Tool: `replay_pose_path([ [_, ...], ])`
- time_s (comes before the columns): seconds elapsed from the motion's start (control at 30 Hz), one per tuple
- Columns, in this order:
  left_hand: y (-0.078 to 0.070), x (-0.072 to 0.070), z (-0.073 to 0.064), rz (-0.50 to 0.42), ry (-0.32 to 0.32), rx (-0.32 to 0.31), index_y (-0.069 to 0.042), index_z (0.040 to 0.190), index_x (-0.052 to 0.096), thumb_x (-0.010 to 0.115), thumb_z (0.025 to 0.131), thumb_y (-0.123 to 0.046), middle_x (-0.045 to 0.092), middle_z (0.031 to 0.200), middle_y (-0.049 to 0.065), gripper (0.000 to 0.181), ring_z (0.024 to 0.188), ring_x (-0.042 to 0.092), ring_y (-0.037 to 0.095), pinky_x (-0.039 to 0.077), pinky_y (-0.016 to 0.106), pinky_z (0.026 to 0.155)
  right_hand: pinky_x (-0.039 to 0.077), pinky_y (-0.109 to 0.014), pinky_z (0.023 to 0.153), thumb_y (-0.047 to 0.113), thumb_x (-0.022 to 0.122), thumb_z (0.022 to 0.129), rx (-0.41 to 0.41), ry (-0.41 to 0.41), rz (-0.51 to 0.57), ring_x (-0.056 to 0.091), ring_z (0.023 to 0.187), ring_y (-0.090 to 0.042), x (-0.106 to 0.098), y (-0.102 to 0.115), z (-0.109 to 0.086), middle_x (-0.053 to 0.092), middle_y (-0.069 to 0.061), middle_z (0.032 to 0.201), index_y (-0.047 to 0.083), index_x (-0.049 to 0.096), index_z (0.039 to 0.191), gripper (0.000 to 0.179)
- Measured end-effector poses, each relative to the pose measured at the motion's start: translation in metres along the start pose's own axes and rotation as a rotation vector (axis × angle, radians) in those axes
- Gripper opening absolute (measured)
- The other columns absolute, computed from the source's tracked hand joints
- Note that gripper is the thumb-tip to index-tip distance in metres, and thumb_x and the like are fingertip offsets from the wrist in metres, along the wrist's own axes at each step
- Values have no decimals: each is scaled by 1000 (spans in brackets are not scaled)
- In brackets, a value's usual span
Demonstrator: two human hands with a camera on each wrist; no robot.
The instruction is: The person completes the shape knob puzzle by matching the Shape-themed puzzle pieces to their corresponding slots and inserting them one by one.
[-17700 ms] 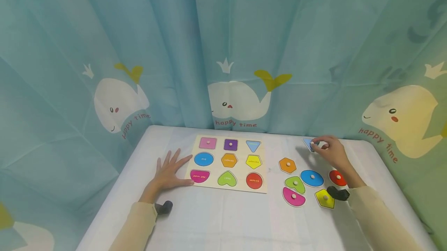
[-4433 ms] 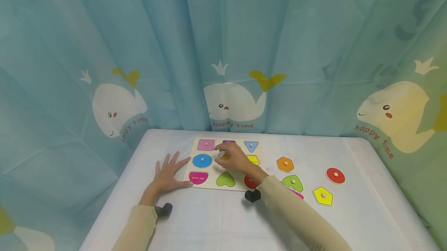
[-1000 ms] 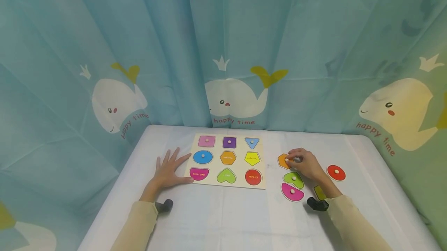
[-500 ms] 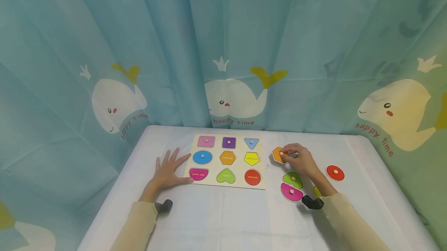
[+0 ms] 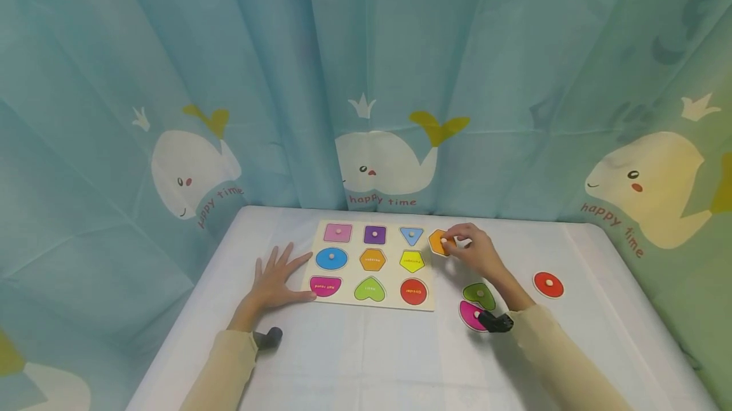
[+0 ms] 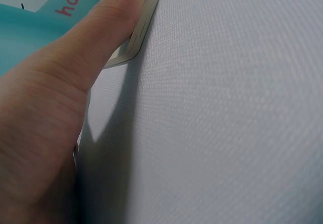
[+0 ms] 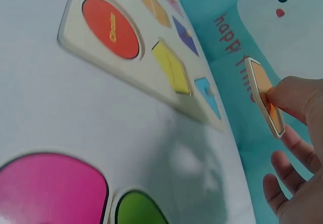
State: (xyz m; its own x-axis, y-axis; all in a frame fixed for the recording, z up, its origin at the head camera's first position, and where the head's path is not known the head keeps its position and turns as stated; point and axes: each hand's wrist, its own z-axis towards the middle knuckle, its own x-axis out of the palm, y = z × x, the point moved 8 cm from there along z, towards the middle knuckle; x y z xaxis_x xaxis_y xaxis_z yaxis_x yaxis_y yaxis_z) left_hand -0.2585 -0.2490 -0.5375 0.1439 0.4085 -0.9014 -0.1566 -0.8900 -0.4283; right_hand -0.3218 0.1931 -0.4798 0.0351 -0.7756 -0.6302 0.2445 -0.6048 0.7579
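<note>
My right hand [image 5: 479,253] pinches the knob of an orange hexagon puzzle piece [image 5: 437,242]. In the right wrist view this wooden hexagon [image 7: 261,80] is held up off the table, thumb at its knob. The head view has it just right of the cream puzzle board [image 5: 352,271]. My left hand [image 5: 273,281] lies spread at the board's left edge, thumb [image 6: 108,19] on its near corner. Knobbed pieces sit in the board: a pink rectangle [image 5: 332,233], a purple square [image 5: 368,239], a light blue triangle [image 5: 406,232] and a blue oval [image 5: 323,260].
Right of the board lie a green heart piece [image 5: 485,300] and a magenta half-round [image 5: 467,313], partly behind the black wrist camera [image 5: 496,322]. A red circle piece [image 5: 556,290] lies farther right. Behind the white table [image 5: 366,360] hangs a blue whale-print curtain [image 5: 274,169].
Since the earliest frame, the light blue triangle and blue oval have gone into the board. My right hand has lifted the orange hexagon and carried it left. The left hand stays put.
</note>
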Motion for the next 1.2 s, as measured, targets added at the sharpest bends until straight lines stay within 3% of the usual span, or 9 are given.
replay_pose_path([
  [0.6,1,0,0,-6,-4,-3,-25,158,43,78,71,-69,15,170,21,104,153,0,53,-6,79,113,53,-48,90,14,76,93,-37,41,102,60,108,-32,32,31,11,66,-11,121,11,78,108,16],
  [1.2,1,1,1,5,-5,-12,-27,158,42,78,70,-72,14,171,18,105,154,0,51,-6,77,114,52,-40,88,13,78,91,-5,64,141,57,103,-29,83,53,24,60,-9,121,10,79,105,13],
])
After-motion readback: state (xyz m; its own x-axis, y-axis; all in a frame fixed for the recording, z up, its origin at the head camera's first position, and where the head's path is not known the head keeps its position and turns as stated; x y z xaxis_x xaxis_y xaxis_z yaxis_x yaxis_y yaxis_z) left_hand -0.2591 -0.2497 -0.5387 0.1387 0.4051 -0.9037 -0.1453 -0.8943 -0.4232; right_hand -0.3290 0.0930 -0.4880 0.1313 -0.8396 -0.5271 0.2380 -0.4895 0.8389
